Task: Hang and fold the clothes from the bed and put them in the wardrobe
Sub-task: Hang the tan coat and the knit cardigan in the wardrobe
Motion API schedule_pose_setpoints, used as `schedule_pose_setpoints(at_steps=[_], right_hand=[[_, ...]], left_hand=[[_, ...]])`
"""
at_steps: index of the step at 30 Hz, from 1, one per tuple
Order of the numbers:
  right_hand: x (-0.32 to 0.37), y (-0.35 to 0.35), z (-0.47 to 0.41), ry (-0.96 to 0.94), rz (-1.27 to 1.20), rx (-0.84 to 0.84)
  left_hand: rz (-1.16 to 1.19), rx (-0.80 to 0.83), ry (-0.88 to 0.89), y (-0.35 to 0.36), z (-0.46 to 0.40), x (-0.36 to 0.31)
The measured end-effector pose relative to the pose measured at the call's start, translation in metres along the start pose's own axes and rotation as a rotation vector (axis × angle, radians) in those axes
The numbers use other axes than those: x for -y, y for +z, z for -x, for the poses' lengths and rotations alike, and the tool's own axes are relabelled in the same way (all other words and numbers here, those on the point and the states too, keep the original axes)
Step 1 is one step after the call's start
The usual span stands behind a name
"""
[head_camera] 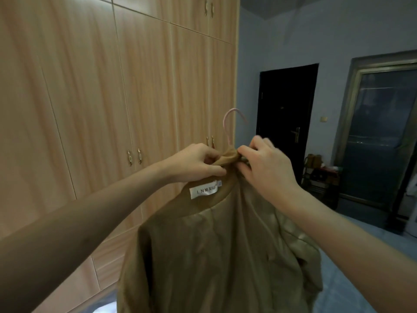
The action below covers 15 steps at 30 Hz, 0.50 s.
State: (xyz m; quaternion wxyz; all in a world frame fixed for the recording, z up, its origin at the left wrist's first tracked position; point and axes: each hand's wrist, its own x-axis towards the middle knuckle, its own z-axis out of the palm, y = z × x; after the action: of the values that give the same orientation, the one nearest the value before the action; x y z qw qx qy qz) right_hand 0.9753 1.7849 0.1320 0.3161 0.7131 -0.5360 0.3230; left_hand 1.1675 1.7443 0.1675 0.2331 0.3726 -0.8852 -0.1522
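Note:
A tan jacket (209, 256) with a white neck label (204, 191) hangs in front of me on a pink hanger (230, 123), whose hook sticks up above the collar. My left hand (194, 162) pinches the bunched collar from the left. My right hand (268, 164) grips the collar from the right, just below the hook. The hanger's shoulders are hidden inside the jacket. The light wood wardrobe (112, 98) stands close behind and to the left, all its doors shut.
Wardrobe door handles (135, 157) sit at hand height. A dark doorway (286, 114) lies beyond the wardrobe's right end, with a small rack of things (320, 175) beside it. A framed glass door (379, 136) is at far right. A pale bed edge (106, 308) shows at the bottom.

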Motion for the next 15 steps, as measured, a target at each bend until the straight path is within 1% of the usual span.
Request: schedule_pose_setpoints(at_steps=[3,8,11,15], right_hand=[[0.013,0.000,-0.007,0.064,-0.113,0.038],[0.049,0.012,-0.025,0.153,-0.337,0.090],[0.079,0.016,-0.040,0.088,-0.401,0.132],[0.130,0.025,-0.059,-0.019,-0.485,0.162]], left_hand=[[0.029,-0.066,-0.027,-0.005,0.009,0.006],[0.058,-0.237,-0.117,-0.019,0.038,0.021],[0.033,-0.341,-0.180,-0.038,0.063,0.035],[-0.055,-0.513,-0.310,-0.079,0.106,0.057]])
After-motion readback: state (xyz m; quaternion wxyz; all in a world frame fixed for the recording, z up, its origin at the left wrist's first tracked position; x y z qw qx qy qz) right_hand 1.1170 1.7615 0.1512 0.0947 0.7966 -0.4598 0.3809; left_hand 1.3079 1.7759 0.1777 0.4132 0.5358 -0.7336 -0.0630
